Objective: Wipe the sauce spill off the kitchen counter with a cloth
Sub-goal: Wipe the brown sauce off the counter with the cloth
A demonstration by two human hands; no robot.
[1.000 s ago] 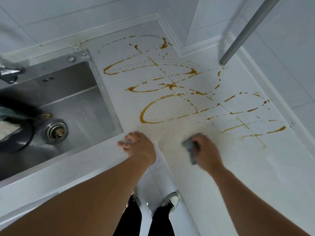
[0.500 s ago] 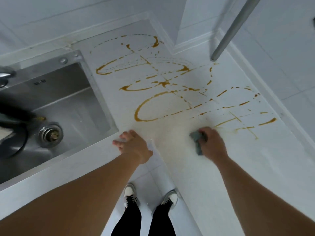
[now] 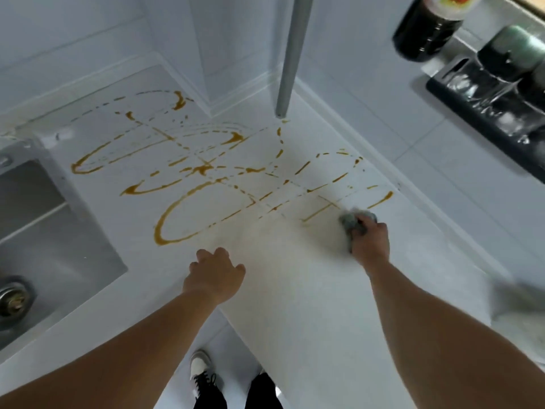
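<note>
Brown sauce runs in loops and broken lines across the white counter. My right hand grips a bunched grey-green cloth and presses it on the counter at the near right end of the sauce lines. A faint yellowish smear lies on the counter between my hands. My left hand rests on the counter near its front edge, fingers loosely curled, holding nothing, just below the large sauce loop.
A steel sink with a drain lies at the left. A grey pole comes down to the counter's back. Dark bottles on a black wall rack are at the upper right. A blurred grey object sits at the right edge.
My right hand has slid the cloth forward and to the right into the sauce lines. My left hand stays near the counter's front edge. The view has swung to the right.
</note>
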